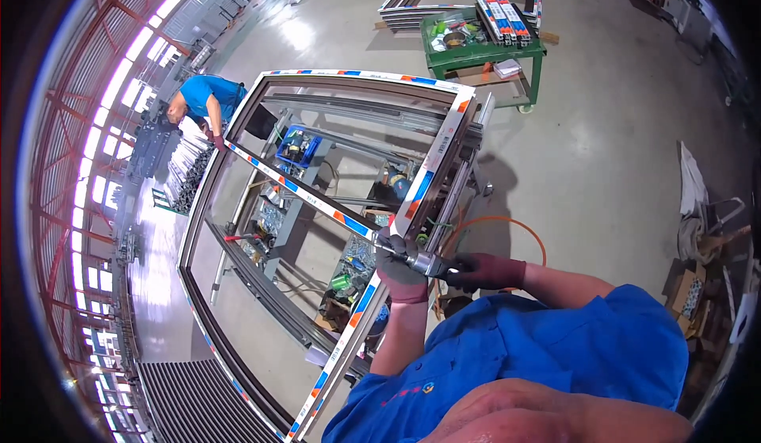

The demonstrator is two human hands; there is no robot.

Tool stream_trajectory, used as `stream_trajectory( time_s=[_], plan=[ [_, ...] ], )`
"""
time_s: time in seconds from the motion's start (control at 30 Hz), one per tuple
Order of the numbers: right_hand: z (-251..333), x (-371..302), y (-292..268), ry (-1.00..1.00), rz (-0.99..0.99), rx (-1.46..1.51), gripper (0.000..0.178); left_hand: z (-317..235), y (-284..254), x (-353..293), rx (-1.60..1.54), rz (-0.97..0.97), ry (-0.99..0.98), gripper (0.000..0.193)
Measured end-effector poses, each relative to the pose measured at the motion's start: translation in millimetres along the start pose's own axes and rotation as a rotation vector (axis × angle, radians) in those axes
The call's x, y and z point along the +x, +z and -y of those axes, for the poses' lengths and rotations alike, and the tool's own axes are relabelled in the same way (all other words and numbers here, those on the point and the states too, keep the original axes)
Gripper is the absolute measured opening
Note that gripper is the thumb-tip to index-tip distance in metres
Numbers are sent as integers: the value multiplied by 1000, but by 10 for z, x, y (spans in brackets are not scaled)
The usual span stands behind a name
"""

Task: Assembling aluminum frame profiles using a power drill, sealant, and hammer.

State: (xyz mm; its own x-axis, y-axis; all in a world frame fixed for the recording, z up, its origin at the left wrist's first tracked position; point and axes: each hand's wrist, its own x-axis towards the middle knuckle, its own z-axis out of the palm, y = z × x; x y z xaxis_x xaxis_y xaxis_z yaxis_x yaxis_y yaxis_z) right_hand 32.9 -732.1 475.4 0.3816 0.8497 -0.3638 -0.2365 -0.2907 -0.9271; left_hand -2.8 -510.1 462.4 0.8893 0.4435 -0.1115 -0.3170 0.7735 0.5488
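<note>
A large window frame (432, 169), dark with white, blue and orange protective tape, lies across a work stand. Its taped crossbar (305, 193) meets the near side rail by my hands. My right hand (482, 272), in a dark maroon glove, is closed round the rear grip of a silver-and-black power screwdriver (428, 264). My left hand (402, 272), gloved grey and maroon, is closed at the tool's front end, against the joint of crossbar and rail. The fingers partly hide the tool's tip and any screw there.
A co-worker (210, 98) in blue bends at the frame's far left corner. Beneath the frame are a blue bin (299, 145) and trays of hardware (357, 260). An orange hose (515, 222) loops beside me. A green cart (483, 58) stands beyond, near stacked frames (408, 19).
</note>
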Motion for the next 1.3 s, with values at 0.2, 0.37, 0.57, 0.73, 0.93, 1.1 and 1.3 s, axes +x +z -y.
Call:
stream_trajectory(
  time_s=[0.2, 0.37, 0.57, 0.73, 0.93, 1.1, 1.3],
  plan=[
    [-280, -86, 117, -52, -186, 162, 64, 85, 26, -180, 261, -128, 72, 29],
    [-332, -202, 40, 14, -298, -122, 64, 149, -200, -175, 307, -246, 194, 41],
    [-178, -412, 69, 144, -266, -54, 72, 229, -673, -182, 629, -343, 337, 30],
    [-486, -324, 122, 123, -206, 3, 69, 151, -685, -267, 758, -279, 208, 27],
    [-746, -308, 223, 142, -161, 184, 71, 160, -1063, -181, 941, 7, 219, 32],
    [-735, -268, 260, 147, -228, 182, 70, 111, -974, -179, 851, -62, 32, 29],
    [-1050, -182, 256, 88, -239, 273, 63, 79, -842, -288, 611, 6, -119, 31]
  ],
)
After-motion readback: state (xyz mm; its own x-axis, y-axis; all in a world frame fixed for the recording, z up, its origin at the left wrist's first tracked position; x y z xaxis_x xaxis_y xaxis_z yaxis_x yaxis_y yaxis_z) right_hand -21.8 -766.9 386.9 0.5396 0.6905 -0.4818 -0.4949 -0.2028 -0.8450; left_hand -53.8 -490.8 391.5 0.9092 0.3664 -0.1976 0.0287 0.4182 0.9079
